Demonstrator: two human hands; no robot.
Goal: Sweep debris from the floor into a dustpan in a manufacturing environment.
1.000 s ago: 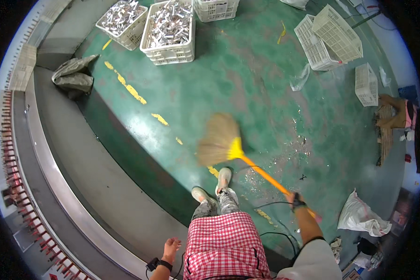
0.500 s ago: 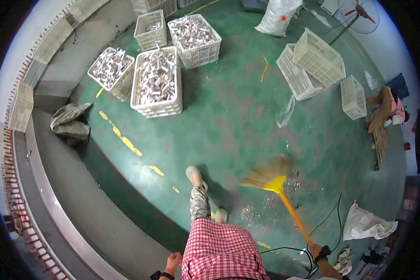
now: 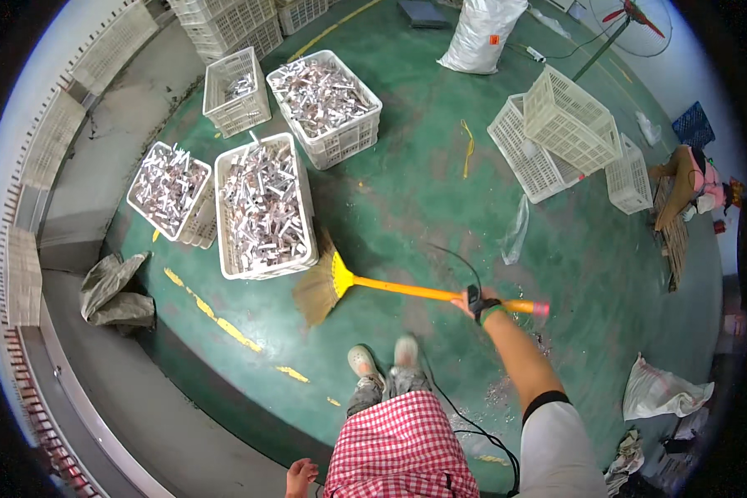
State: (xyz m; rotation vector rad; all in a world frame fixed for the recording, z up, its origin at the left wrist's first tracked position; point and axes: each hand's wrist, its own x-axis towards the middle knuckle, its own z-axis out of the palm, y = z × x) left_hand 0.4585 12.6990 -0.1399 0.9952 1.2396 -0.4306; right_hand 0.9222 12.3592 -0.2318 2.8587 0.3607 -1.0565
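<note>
My right hand (image 3: 476,305) grips the orange handle of a broom (image 3: 402,288), whose pink-tipped end sticks out past my wrist. Its yellow collar and straw bristles point left, and the bristles rest at the near right corner of a white crate (image 3: 305,241) filled with small silvery-white pieces. A dark strap with a thin cord is on my right wrist. My left hand (image 3: 301,476) hangs at the lower edge beside my red checked apron (image 3: 402,444), its fingers loosely bent and holding nothing that shows.
More crates of pieces (image 3: 170,189) stand around the near one, with stacked crates (image 3: 228,29) behind. White baskets (image 3: 568,124) lie at the right. Scattered bits (image 3: 500,390) and a black cable (image 3: 502,440) lie on the green floor. A white sack (image 3: 664,390) sits at right.
The broom has swung from my lower right across to the left, against the crate, with my right arm reaching forward. My feet have come together and the crates appear nearer.
</note>
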